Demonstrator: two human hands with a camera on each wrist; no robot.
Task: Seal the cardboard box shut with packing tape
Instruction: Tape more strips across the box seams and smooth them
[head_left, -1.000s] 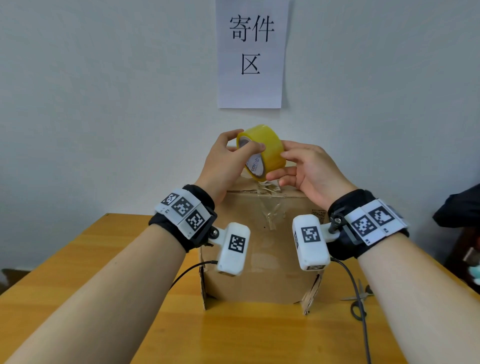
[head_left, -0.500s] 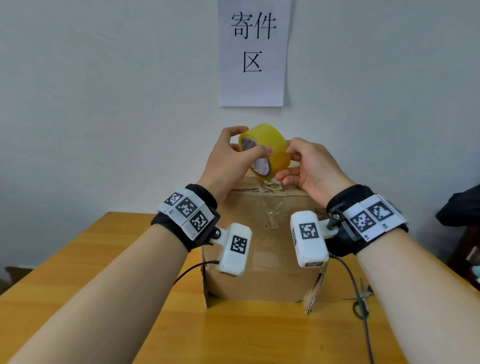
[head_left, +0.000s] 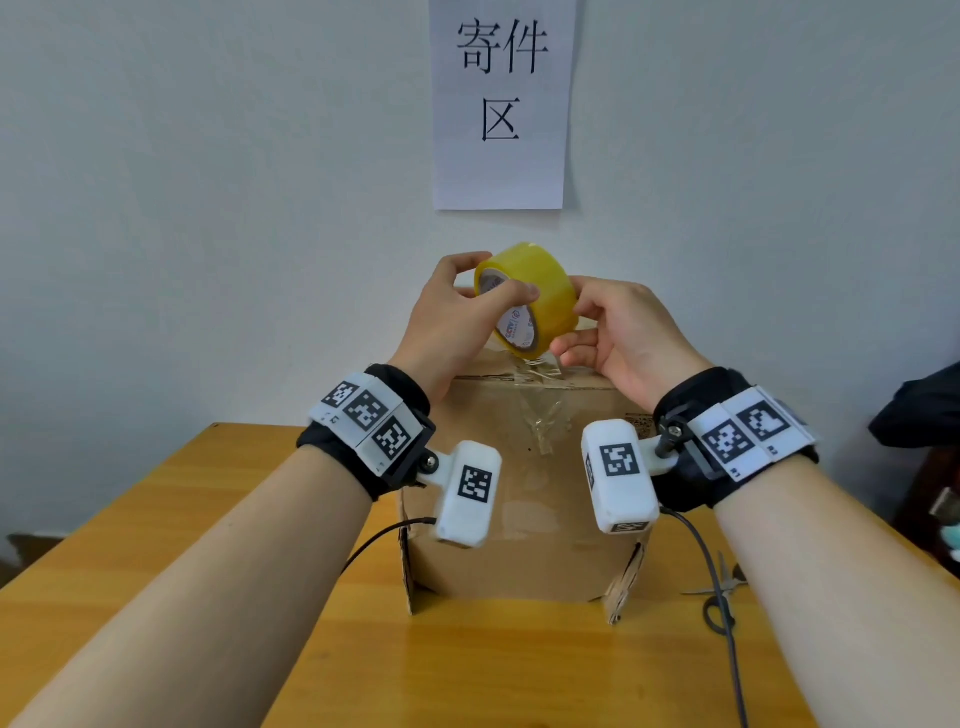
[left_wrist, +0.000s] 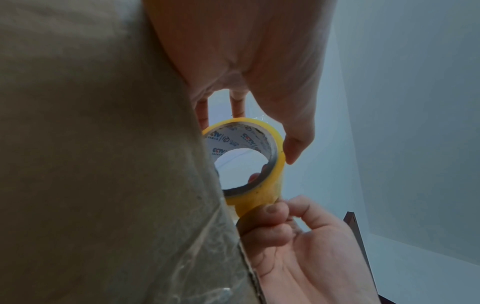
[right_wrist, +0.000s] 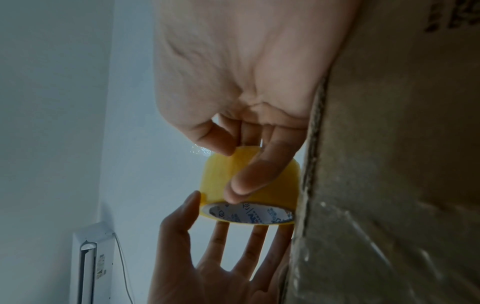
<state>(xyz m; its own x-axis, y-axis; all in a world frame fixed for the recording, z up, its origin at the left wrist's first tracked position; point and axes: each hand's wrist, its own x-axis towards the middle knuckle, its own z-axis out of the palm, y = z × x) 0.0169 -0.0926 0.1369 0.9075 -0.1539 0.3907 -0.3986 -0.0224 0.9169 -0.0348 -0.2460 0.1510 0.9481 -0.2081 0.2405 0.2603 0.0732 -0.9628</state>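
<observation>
Your two hands hold the tape roll just above the box's top.
The desk (head_left: 156, 545) carries the cardboard box (head_left: 519, 519) near its far edge, crumpled clear tape on its near top edge. Your left hand (head_left: 447, 322) curls its grip round the yellow tape roll (head_left: 540, 291); your right hand (head_left: 623, 338) pinches the roll's outer face. Scissors (head_left: 722, 587) lie by the desk's right edge.

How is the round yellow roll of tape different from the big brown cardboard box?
The round yellow roll of tape is held up in the air by the left hand and right hand; the brown cardboard box sits on the wooden table. The roll is round with a hole through it; the box has flat sides. The roll looks far smaller. Both carry clear tape.
</observation>
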